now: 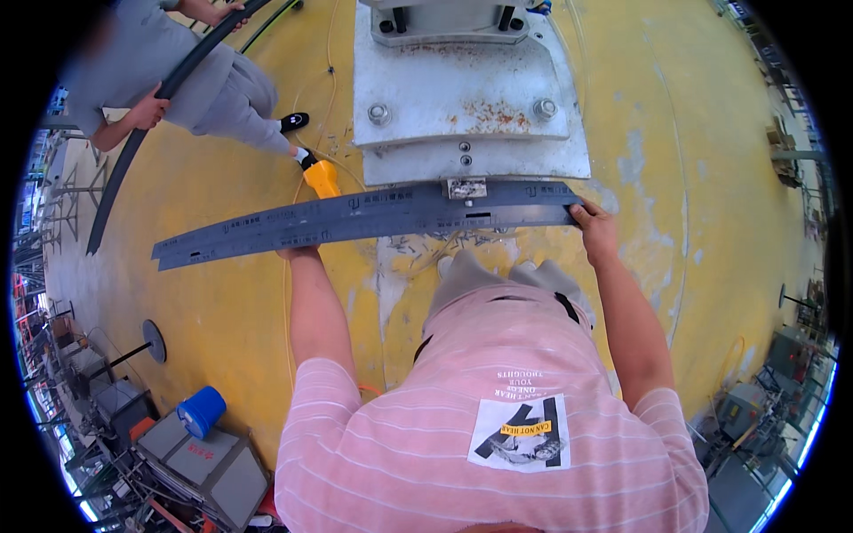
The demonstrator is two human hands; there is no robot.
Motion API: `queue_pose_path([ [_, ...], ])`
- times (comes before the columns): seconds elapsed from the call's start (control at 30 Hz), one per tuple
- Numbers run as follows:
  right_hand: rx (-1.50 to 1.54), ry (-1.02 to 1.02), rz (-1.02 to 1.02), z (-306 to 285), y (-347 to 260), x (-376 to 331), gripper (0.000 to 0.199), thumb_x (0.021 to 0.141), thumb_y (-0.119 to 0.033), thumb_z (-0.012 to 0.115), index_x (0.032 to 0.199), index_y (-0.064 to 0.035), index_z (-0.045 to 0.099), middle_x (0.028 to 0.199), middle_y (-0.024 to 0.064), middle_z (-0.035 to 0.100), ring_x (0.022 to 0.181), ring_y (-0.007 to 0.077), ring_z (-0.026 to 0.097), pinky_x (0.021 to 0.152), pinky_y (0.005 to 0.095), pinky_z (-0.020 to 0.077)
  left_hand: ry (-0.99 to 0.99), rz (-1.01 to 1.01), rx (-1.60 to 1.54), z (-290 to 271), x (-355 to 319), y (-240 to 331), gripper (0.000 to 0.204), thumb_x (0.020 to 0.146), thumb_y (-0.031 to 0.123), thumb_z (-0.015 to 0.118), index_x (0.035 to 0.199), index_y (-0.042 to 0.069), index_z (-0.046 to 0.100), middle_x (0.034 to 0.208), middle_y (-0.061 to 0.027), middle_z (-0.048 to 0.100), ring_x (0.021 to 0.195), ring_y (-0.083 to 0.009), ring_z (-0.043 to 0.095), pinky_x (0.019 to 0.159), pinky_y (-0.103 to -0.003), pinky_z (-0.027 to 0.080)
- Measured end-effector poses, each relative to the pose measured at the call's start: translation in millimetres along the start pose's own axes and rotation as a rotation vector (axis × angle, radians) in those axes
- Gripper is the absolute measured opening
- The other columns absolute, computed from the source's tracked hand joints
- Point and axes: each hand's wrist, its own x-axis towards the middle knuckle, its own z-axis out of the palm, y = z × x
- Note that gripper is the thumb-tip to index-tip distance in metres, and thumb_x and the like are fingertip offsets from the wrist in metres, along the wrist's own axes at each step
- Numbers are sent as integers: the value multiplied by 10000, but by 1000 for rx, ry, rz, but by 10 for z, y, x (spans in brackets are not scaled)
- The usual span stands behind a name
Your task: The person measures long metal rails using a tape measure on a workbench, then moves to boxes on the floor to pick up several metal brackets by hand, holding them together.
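A long dark grey profile (382,213), covered in printed film, lies across in front of me with a small slot near either end. My right hand (597,229) grips its right end, thumb on top. Farther left, my left hand (300,252) holds it from the near edge, its fingers mostly hidden beneath. The profile's far edge is up against a small metal block (466,188) at the front of a machine's pale metal bed (382,164); whether they touch I cannot tell.
At the upper left a person (200,84) holds another long dark strip (133,147). A yellow foot pedal (322,178) sits near that person's foot. Metal offcuts (453,240) litter the yellow floor. Lower left, a blue bucket (202,411) stands on a grey cabinet (200,466).
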Motion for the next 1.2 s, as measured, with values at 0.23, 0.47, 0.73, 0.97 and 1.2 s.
queue_pose_path([
  [0.23,54,-29,-51,54,41,62,334,918,-139,710,1219,6,691,996,53,721,874,130,648,819,280,528,-134,13,-29,-315,195,16,604,986,576,304,1210,96,594,1223,-129,639,1065,-338,641,876,-528,556],
  [0.47,19,45,-8,44,6,-12,334,909,-98,711,1222,14,685,1020,70,721,888,139,655,833,283,530,-50,9,8,-80,51,-12,590,987,563,314,1204,96,602,1197,-129,652,1028,-341,654,869,-531,559],
  [0.73,164,-3,-21,17,84,55,300,911,-102,712,1184,22,701,1002,56,719,871,130,648,815,275,527,2,-4,6,67,-116,6,583,983,542,324,1203,83,610,1165,-144,661,1054,-344,645,905,-541,550],
  [0.97,-16,15,-9,30,-52,-17,317,906,-122,702,1187,24,700,1011,64,716,879,137,645,825,295,525,29,-61,-11,-424,177,-9,640,964,598,322,1264,111,611,1260,-128,647,1134,-361,619,982,-581,498],
  [1.2,-2,-26,-11,-59,89,65,352,928,-141,674,1240,20,667,1074,62,700,934,134,645,863,294,522,71,43,-58,-229,187,-94,543,999,524,358,1251,102,587,1246,-106,634,1123,-334,605,955,-536,514],
])
